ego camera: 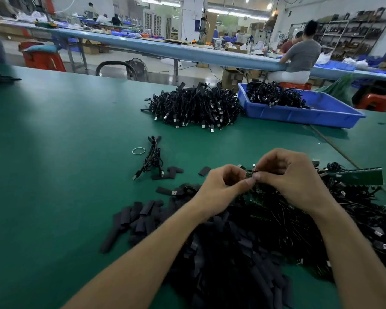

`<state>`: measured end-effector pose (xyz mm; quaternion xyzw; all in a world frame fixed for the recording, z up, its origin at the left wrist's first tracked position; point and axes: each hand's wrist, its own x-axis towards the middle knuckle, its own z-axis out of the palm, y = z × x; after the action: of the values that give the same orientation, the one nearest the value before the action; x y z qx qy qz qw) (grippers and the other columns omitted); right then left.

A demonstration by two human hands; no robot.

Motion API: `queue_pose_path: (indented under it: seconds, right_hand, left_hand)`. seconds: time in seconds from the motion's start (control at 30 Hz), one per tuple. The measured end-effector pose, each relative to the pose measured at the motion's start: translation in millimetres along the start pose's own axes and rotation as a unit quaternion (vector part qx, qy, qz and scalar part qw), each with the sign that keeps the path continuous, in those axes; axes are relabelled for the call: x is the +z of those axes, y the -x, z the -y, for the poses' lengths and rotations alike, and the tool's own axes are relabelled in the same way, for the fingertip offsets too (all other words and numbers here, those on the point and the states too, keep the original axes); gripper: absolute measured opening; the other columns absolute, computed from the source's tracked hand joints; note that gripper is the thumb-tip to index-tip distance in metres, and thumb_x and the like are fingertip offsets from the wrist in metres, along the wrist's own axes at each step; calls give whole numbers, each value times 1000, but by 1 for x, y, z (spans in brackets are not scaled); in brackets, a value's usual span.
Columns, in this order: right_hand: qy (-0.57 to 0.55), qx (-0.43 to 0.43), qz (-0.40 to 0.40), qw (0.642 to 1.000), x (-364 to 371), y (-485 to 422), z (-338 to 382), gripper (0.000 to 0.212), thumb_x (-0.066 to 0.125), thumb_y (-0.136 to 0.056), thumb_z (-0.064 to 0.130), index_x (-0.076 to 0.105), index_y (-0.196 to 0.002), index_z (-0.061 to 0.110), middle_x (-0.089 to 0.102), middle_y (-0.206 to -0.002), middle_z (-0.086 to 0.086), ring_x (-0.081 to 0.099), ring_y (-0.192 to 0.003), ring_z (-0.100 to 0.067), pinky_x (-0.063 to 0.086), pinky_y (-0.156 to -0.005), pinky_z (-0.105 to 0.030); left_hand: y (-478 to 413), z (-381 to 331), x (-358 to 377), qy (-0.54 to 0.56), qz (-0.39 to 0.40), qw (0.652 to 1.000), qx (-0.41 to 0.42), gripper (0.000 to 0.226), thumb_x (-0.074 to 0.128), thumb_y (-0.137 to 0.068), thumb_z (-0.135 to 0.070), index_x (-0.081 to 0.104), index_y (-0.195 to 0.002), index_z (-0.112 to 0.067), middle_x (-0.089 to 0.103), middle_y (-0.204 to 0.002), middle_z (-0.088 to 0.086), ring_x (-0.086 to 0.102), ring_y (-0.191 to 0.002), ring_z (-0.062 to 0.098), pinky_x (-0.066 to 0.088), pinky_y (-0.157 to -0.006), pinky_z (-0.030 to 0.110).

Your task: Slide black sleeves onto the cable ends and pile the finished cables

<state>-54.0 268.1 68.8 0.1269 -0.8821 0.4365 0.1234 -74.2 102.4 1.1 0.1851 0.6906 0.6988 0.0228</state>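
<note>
Head view: we are working at the green table [54, 152], both hands meeting a little off centre toward 4 o'clock. The left hand [218, 190] is curling in and pinching the cable end [251, 175] between thumb and forefinger. The right hand [292, 179] is pinching the same cable end from the other side, its fingertips touching the left thumb. A bit of green board and something red are showing there. We cannot tell whether a sleeve is on it, because the fingers are covering it.

Loose black sleeves [143, 217] are lying heaped at 6 to 7 o'clock, partly under our forearms. Tangled cables [354, 208] are spreading at 4 o'clock, touching the sleeve heap. The finished pile [194, 105] is sitting at 12 o'clock, well apart from the hands, with a blue bin [299, 112] of more cables just beside it at 1 o'clock. A small cable bundle [153, 157] and a rubber band [138, 150] are lying at 9 o'clock.

Risks, as we are judging them:
- A sleeve could snag on the board's parts if it is pushed on at an angle.
- The small end could slip from such a fingertip hold and drop into the black heap, where it would be hard to find.
- Our forearms could drag sleeves around.
- Unsleeved cables could get mixed in with sleeves, since the two heaps are touching.
</note>
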Motion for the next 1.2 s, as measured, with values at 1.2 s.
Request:
queue_pose_path:
  seconds: [1.2]
  right_hand:
    - [141, -2, -324, 935, -12, -16, 3, 17, 70, -90, 6, 62, -86, 20, 59, -74, 15, 61, -67, -1, 54, -74, -19]
  left_hand:
    - [-10, -36, -39, 202, -156, 963, 86, 7, 56, -94, -26, 59, -96, -20, 72, -76, -6, 68, -72, 10, 57, -74, 28]
